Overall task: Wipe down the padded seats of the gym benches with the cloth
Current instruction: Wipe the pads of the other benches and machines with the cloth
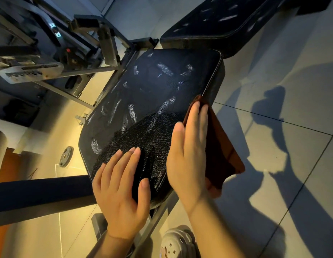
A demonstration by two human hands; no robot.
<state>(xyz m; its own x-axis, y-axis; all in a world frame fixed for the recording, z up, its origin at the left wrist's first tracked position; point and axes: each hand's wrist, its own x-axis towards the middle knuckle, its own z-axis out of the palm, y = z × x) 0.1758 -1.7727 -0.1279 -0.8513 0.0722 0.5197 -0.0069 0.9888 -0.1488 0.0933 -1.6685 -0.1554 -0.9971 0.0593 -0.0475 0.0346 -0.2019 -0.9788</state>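
On the black padded seat (154, 108), smeared with pale streaks, the left hand (123, 190) lies flat with fingers spread, while the right hand (190, 155), fingers straight, presses a brown cloth (223, 151) against the seat's right edge, cloth hanging over the tiled floor (292, 90).

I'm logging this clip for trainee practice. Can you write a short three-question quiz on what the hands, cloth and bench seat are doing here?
1. True or false: the right hand presses the brown cloth against the right side edge of the padded seat.
2. Where does the left hand rest? A) on the floor B) flat on the near end of the seat C) on the weight plate
3. Fill in: the seat top shows pale ____ across its dark surface.

Key: 1 true; 2 B; 3 streaks.
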